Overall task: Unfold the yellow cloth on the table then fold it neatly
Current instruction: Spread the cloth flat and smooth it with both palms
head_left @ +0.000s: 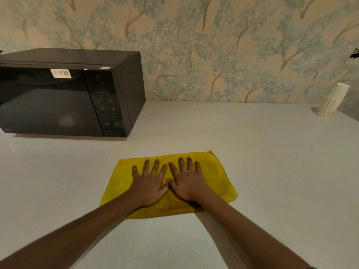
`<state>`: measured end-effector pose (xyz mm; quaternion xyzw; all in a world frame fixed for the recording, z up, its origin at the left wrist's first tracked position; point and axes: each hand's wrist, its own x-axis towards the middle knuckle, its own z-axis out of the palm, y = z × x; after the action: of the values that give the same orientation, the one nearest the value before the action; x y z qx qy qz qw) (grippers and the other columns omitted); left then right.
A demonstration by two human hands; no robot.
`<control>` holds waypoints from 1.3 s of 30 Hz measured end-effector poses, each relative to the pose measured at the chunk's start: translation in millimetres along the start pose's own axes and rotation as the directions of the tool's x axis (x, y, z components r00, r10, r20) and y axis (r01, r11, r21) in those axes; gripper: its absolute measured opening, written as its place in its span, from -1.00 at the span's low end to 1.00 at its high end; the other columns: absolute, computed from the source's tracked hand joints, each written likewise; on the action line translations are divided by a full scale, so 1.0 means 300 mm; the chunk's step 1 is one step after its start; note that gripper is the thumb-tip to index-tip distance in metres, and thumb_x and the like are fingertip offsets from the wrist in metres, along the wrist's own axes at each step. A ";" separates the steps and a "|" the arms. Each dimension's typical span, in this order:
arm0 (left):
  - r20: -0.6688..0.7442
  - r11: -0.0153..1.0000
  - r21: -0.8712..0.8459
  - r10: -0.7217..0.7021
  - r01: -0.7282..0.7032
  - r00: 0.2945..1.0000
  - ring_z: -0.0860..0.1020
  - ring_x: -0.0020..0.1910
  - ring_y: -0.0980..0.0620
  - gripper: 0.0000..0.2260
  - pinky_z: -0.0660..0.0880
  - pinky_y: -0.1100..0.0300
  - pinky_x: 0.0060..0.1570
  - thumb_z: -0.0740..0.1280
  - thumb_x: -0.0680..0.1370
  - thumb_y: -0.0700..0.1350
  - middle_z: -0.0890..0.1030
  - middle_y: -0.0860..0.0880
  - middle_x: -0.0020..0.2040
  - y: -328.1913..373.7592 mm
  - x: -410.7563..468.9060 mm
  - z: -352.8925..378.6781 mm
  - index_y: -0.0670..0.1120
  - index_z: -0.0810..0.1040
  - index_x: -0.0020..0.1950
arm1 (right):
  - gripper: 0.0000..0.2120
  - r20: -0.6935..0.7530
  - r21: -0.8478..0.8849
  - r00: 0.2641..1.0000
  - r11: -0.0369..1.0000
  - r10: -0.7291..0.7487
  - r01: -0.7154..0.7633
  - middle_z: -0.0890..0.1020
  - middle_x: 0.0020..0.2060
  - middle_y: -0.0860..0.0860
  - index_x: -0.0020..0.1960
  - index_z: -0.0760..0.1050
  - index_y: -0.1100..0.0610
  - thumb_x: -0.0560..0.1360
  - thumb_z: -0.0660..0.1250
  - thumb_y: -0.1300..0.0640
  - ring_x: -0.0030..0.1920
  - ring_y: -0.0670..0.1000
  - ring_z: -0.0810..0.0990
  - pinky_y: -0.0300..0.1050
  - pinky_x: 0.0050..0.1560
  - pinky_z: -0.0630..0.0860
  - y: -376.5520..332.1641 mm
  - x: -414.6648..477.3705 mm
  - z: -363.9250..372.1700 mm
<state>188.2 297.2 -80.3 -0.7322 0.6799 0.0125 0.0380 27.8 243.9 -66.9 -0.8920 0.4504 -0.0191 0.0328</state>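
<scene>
— Where's the yellow cloth [217, 177] sitting?

— On the pale table [262, 152], right in front of me, near the front middle. It lies flat as a rectangle, wider than deep. Its long axis runs left to right across my view, tilted a little so the right end sits farther from me than the left. The far right corner points toward the wall [213, 45].

— And your hands?

— Both are on it, palms down, fingers spread and pointing away from me toward the wall. My left hand [148, 186] presses the left-centre part, my right hand [186, 183] the centre, and my thumbs touch or nearly touch in the middle. Neither hand grips anything; they are flat and unclenched. My forearms cross the cloth's near edge.

— Anything else around?

— A black microwave [64, 94] stands well apart at the far left against the wall, and a stack of paper cups [330, 104] sits at the far right.
</scene>
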 end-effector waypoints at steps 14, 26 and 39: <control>-0.065 0.985 -0.053 0.160 -0.164 0.985 -0.10 0.54 -0.29 -0.24 -0.16 -0.48 0.31 -0.21 0.38 0.36 -0.05 -0.09 0.60 0.326 0.068 -0.003 0.09 -0.11 0.54 | -0.29 -0.021 -0.024 0.968 0.968 0.249 -0.249 0.01 0.58 0.14 0.55 -0.09 -0.14 0.45 -0.21 -0.37 0.55 0.30 -0.09 0.46 0.42 -0.15 0.273 -0.175 0.005; 0.010 0.999 -0.043 0.012 -0.011 1.000 -0.09 0.55 -0.24 -0.32 -0.07 -0.43 0.38 -0.15 0.47 0.37 -0.08 -0.03 0.61 0.127 0.172 -0.043 0.13 -0.12 0.54 | -0.35 0.041 -0.024 0.990 0.990 0.138 -0.137 -0.01 0.58 0.16 0.56 -0.08 -0.12 0.52 -0.13 -0.32 0.54 0.33 -0.10 0.49 0.41 -0.17 0.173 0.081 -0.016; -0.035 0.997 -0.043 0.063 -0.064 0.997 -0.11 0.54 -0.29 -0.21 -0.15 -0.45 0.33 -0.23 0.35 0.39 -0.08 -0.07 0.60 0.224 -0.046 0.015 0.11 -0.13 0.54 | -0.31 -0.014 -0.017 0.993 0.993 0.119 -0.119 0.00 0.58 0.13 0.55 -0.10 -0.16 0.47 -0.18 -0.36 0.55 0.29 -0.09 0.43 0.43 -0.14 0.169 -0.184 0.021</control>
<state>120.4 306.4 -86.5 -0.7110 0.7030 0.0163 0.0098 -45.2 258.7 -77.3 -0.8638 0.5030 -0.0191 0.0231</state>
